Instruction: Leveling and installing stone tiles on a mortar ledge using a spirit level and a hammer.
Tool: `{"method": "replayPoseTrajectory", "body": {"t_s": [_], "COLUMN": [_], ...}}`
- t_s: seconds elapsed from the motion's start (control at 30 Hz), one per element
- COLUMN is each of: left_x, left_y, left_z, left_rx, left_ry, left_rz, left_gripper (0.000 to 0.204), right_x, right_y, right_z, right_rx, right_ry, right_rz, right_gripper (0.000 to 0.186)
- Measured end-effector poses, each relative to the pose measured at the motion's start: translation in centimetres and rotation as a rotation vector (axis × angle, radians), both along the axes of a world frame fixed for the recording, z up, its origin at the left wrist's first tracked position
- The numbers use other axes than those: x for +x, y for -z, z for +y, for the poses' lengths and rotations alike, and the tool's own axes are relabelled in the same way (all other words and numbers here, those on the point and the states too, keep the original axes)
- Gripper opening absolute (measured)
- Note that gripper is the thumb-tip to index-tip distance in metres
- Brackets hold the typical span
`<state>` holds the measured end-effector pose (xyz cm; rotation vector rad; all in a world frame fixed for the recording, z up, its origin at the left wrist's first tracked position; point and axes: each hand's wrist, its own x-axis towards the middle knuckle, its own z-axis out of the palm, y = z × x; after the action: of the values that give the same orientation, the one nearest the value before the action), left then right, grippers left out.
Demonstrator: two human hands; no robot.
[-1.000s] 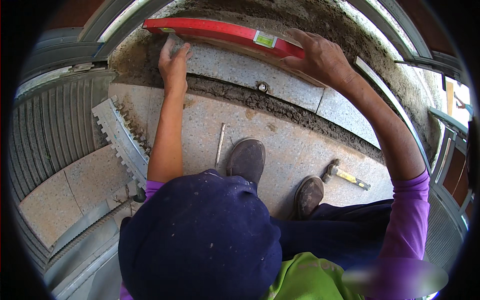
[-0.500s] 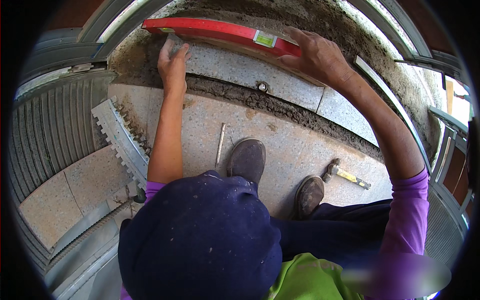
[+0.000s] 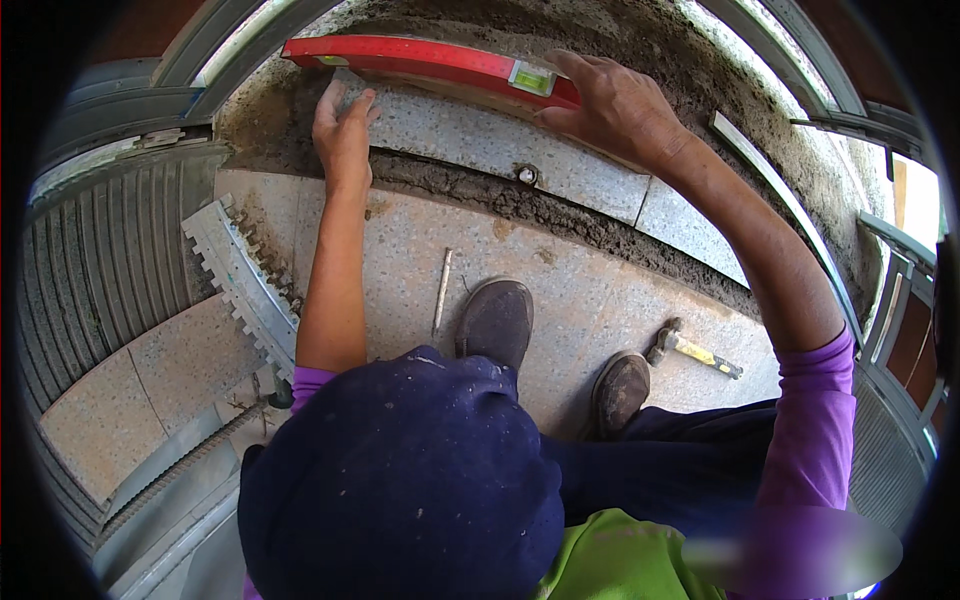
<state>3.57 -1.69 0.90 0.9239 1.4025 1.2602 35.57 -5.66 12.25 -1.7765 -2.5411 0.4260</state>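
Note:
A red spirit level (image 3: 420, 58) lies lengthwise over the far row of speckled grey tile (image 3: 450, 125), its green vial window near the right end. My right hand (image 3: 625, 110) straddles that end, thumb on the near side and fingers on the far side, hiding the tip. My left hand (image 3: 343, 130) is at the tile's left end, just below the level. Its thumb and fingers are apart, and its fingertips are close to the tile corner. A small round metal piece (image 3: 526, 174) sits at the tile's near edge.
A mortar-filled gap (image 3: 480, 195) separates the far tiles from those under my shoes. A hammer (image 3: 695, 350) and a thin white stick (image 3: 442, 290) lie there. At left are a notched trowel (image 3: 240, 275) and ridged mortar (image 3: 110, 240). Metal frames (image 3: 140, 105) curve around the edges.
My right hand has shifted a little left along the spirit level, covering more of its right end. The level and my left hand have barely moved.

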Motion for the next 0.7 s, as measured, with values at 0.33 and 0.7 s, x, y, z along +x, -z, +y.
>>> {"method": "replayPoseTrajectory", "body": {"t_s": [0.33,0.7], "left_x": [-0.3,1.6], "left_y": [0.7,-2.3], "left_z": [-0.1,-0.6], "left_rx": [0.055,0.173], "left_ry": [0.004,0.098], "left_rz": [0.044,0.217], "left_gripper": [0.069,0.062], "right_x": [-2.9,-3.3], "right_y": [-0.3,2.0], "right_z": [1.6,2.1], "right_rx": [-0.127,-0.141], "right_ry": [0.097,0.102], "right_rz": [-0.005,0.098], "right_gripper": [0.046,0.024]}}
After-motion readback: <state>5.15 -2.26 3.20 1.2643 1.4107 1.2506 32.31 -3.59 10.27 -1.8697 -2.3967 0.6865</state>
